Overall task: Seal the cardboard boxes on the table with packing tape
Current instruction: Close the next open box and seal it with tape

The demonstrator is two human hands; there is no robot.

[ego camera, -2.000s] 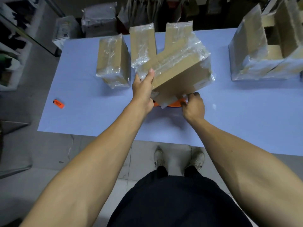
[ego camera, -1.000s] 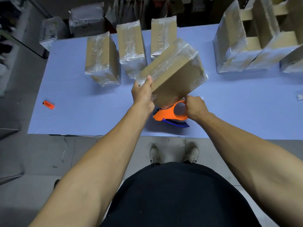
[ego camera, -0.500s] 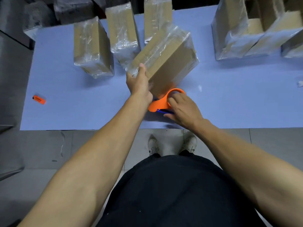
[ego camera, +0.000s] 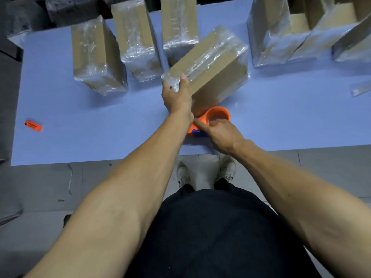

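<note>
From the head camera, a person stands at the near edge of a pale blue worktop [ego camera: 80,117], both bare forearms reaching forward.

The left hand [ego camera: 176,95] grips the near left corner of a cardboard box [ego camera: 212,71], thumb up along the taped edge and the fingers curled round the corner out of sight. The box is tilted, turned at an angle to the worktop edge, its top face covered in glossy clear tape, and its near lower part sits just above an orange tape dispenser [ego camera: 212,119].

The right hand [ego camera: 222,135] rests on that dispenser. Its index finger lies stretched along the orange handle toward the left wrist, while the other fingers curl over the near side of the ring; whether they truly clasp it cannot be told. A small blue part shows under the handle beside the finger.

Behind the held box stand three wrapped boxes in a row: one at the left [ego camera: 96,57], one in the middle [ego camera: 136,39] and one [ego camera: 178,23] just behind the held box. At far right sits a group of taller cartons [ego camera: 281,35], partly film-covered and open at the top.

A small orange object [ego camera: 33,125] lies alone near the worktop's left edge, well apart from the boxes. A strip of clear film [ego camera: 360,89] lies at the right edge. Below the worktop, pale shoes [ego camera: 183,174] stand on a grey floor.
</note>
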